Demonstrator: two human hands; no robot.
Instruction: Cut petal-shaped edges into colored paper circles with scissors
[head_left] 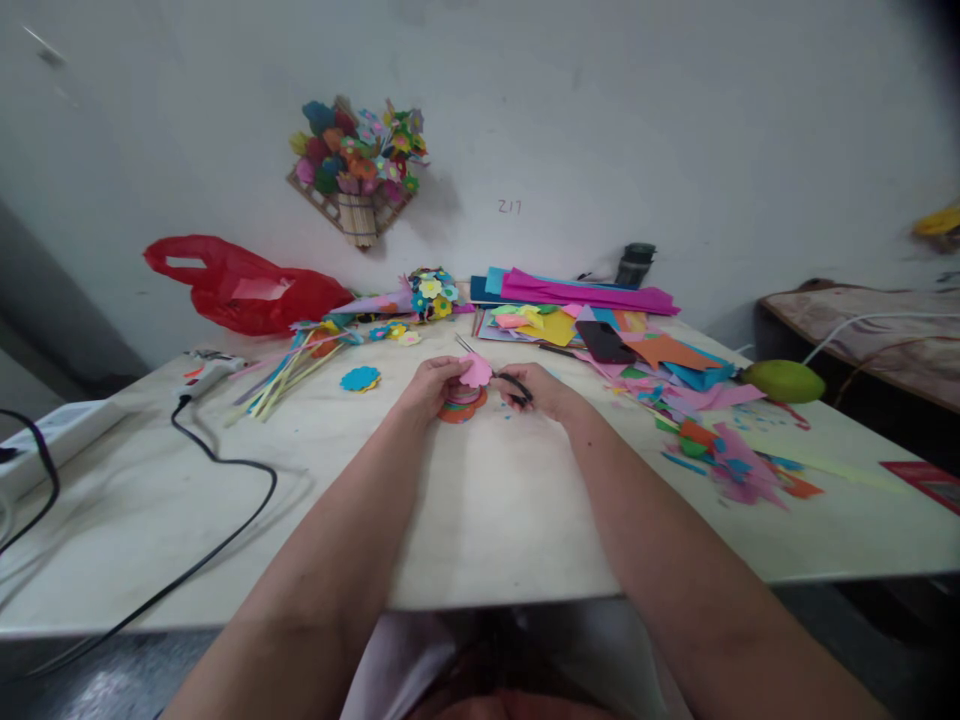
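Observation:
My left hand (439, 385) pinches a pink paper flower (475, 371) with a scalloped edge, above the middle of the table. In my right hand (546, 391) are scissors with black handles (516, 388), fingers closed around the loops. The scissors' blades point up and left, at the pink flower; the flower hides part of them. Directly beneath lies a stack of orange and pink paper flower shapes (459, 412), partly covered by my left hand. To the left, blue scalloped paper flowers (361, 379) lie stacked on the table.
A glue gun (211, 376), its black cord and a white power strip (64, 440) lie left. Paper strips (281, 378) and a red plastic bag (247, 285) are behind. Paper scraps (739, 465), a phone (604, 342) and a green fruit-like object (784, 381) lie right; coloured sheets (585, 292) line the back.

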